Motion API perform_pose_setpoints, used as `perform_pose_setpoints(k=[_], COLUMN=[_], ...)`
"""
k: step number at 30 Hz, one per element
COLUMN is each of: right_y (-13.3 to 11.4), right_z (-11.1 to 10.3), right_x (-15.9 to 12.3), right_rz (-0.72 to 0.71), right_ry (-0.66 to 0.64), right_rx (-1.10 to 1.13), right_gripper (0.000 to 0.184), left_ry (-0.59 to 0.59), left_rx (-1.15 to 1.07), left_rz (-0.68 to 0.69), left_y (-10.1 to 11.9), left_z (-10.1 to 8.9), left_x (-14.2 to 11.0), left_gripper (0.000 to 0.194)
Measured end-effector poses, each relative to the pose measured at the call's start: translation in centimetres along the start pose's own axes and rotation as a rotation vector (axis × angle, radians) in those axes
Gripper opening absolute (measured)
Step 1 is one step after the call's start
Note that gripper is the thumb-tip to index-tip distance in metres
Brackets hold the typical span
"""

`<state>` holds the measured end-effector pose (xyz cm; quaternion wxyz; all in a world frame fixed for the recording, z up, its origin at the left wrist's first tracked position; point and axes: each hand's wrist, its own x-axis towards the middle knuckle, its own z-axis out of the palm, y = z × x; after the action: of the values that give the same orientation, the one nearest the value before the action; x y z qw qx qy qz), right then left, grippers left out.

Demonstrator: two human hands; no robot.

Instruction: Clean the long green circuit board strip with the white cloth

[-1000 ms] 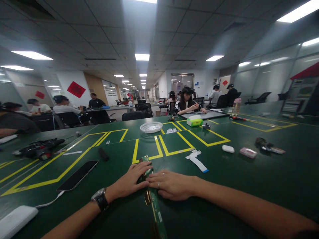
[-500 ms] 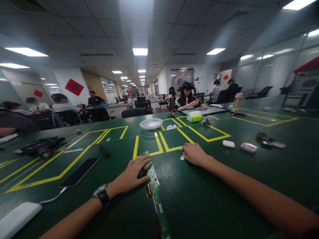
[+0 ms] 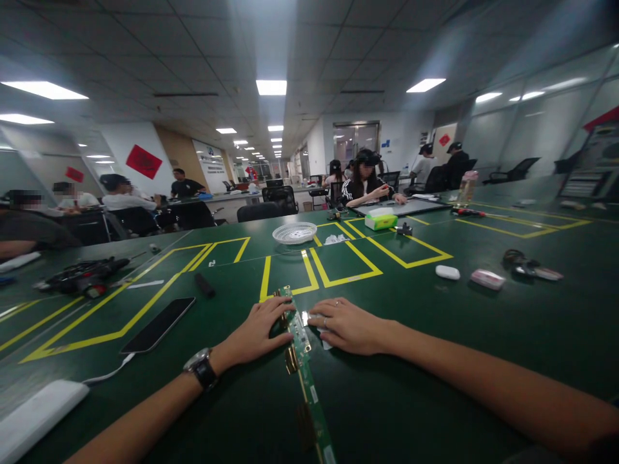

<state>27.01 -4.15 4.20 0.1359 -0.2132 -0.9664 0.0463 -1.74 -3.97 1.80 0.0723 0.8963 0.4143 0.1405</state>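
A long, narrow green circuit board (image 3: 300, 335) with gold-coloured flat connectors lies lengthwise before me, its near end running out of view at the bottom. My left hand (image 3: 258, 328), with a watch at the wrist, grips the board's upper part from the left, fingers over the far portion and thumb at its edge. Just right of the board, my right hand (image 3: 351, 325) presses down on a white tissue (image 3: 325, 343), fingers bent over it. Most of the tissue is hidden under that hand, with bits showing by the fingertips and below.
A white plastic basket (image 3: 294, 233) stands ahead, near a green tissue box (image 3: 380, 220). Leftward are a phone (image 3: 158, 324) on a cable, a black cylinder (image 3: 204, 285) and a power drill (image 3: 87, 276). A white case (image 3: 447, 272) lies right. A person (image 3: 370, 183) sits opposite.
My right hand has come back toward me and left with the white tissue, from the yellow tape to beside the circuit board. My left hand keeps its place on the board.
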Motion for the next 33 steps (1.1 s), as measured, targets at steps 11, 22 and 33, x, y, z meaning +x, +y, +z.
perform_pose_setpoints(k=[11, 22, 33], right_y=[0.23, 0.17, 0.22], right_z=[-0.21, 0.00, -0.04], right_x=[0.01, 0.03, 0.44], right_rz=[-0.024, -0.053, -0.120], right_ry=[-0.015, -0.012, -0.052], right_rx=[-0.022, 0.009, 0.119], right_gripper=[0.041, 0.042, 0.047], left_ry=[-0.001, -0.006, -0.041], left_rx=[0.007, 0.009, 0.017], left_rz=[-0.005, -0.005, 0.009], left_y=[-0.23, -0.33, 0.09], left_z=[0.22, 0.27, -0.16], left_x=[-0.01, 0.02, 0.19], left_gripper=[0.050, 0.051, 0.050])
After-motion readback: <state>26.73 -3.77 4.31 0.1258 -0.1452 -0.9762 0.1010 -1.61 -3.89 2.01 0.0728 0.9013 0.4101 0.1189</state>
